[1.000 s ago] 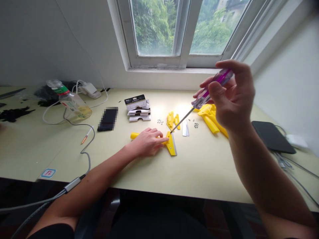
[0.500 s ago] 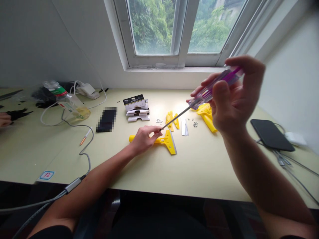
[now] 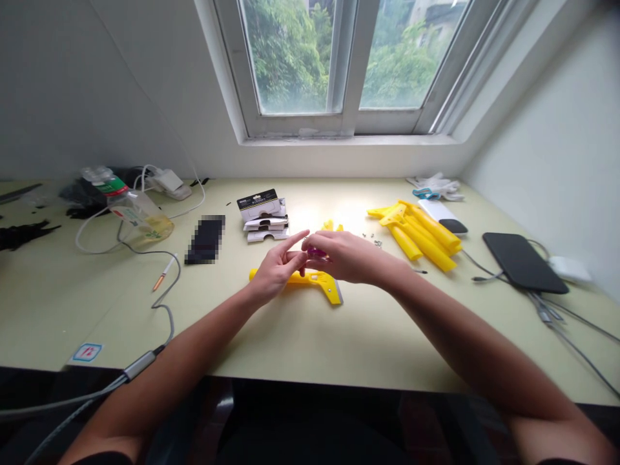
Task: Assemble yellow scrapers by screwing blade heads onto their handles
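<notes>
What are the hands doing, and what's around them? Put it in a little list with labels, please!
Right hand: holds purple clear-plastic screwdriver handle, mostly hidden
Left hand: beside the other; can't tell if it's holding anything
Below them: long-handled yellow plastic scraper, partly covered
To the right: long, rounded yellow plastic handles, piled
Behind, left: stacked black-and-white cardboard boxes
</notes>
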`<action>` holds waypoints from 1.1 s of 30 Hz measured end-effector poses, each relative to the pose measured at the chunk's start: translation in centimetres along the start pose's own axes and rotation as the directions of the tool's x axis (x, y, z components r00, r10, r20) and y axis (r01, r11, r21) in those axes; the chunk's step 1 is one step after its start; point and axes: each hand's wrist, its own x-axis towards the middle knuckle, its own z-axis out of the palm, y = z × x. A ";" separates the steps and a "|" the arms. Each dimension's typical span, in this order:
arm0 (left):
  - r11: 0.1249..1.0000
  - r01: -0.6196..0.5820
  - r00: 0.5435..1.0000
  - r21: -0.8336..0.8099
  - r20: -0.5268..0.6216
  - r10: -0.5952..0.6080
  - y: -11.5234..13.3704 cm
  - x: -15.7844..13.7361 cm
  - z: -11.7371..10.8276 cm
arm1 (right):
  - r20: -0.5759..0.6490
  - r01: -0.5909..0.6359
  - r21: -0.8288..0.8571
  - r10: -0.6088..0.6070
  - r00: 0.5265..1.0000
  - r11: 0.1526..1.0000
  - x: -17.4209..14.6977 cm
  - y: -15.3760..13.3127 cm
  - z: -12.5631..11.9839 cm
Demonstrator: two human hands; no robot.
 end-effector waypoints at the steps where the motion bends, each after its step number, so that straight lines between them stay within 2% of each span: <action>1: 1.000 0.018 1.000 -0.004 0.004 -0.018 0.0 0.0 0.0 | -0.003 -0.010 -0.017 0.010 1.000 1.000 0.1 0.0 0.4; 5: 0.997 0.064 0.997 -0.040 0.038 -0.062 -0.4 0.1 -0.2 | 0.019 -0.022 -0.063 0.024 1.000 0.998 0.1 -0.1 0.8; 10: 0.997 0.044 0.994 -0.068 0.107 -0.037 -0.2 0.2 -0.4 | 0.020 -0.085 -0.121 0.088 0.996 0.989 0.1 0.3 0.1; 13: 1.000 0.006 0.992 0.027 0.124 -0.009 0.4 0.1 -0.4 | 0.008 -0.171 -0.182 0.175 0.984 0.968 -0.5 1.9 -1.6; 15: 0.982 -0.052 0.994 0.179 0.106 0.034 0.7 0.0 -0.5 | 0.046 -0.281 -0.219 0.297 0.954 0.934 -1.3 3.7 -3.0; 16: 0.959 -0.083 0.993 0.272 0.098 0.058 0.8 0.0 -0.5 | 0.089 -0.352 -0.245 0.383 0.920 0.903 -1.7 4.8 -3.7; 19: 0.851 -0.154 0.988 0.502 0.104 0.117 0.7 -0.1 -0.5 | 0.239 -0.514 -0.325 0.595 0.768 0.794 -2.9 7.9 -4.8; 21: 0.796 -0.186 0.982 0.576 0.125 0.138 0.5 -0.1 -0.5 | 0.310 -0.557 -0.363 0.660 0.684 0.747 -3.4 9.5 -4.6; 22: 0.777 -0.199 0.980 0.597 0.132 0.150 0.4 -0.1 -0.5 | 0.331 -0.566 -0.372 0.675 0.660 0.736 -3.5 10.1 -4.4; 24: 0.737 -0.228 0.974 0.637 0.144 0.177 0.2 -0.1 -0.6 | 0.346 -0.577 -0.366 0.683 0.644 0.730 -3.6 10.9 -3.7; 28: 0.596 -0.300 0.953 0.745 0.200 0.229 0.1 -0.1 -0.9 | 0.330 -0.597 -0.319 0.677 0.658 0.736 -3.7 11.7 -2.8; 33: 0.408 -0.358 0.933 0.840 0.307 0.187 0.0 -0.2 -1.0 | 0.330 -0.598 -0.315 0.676 0.659 0.737 -3.9 11.9 -2.9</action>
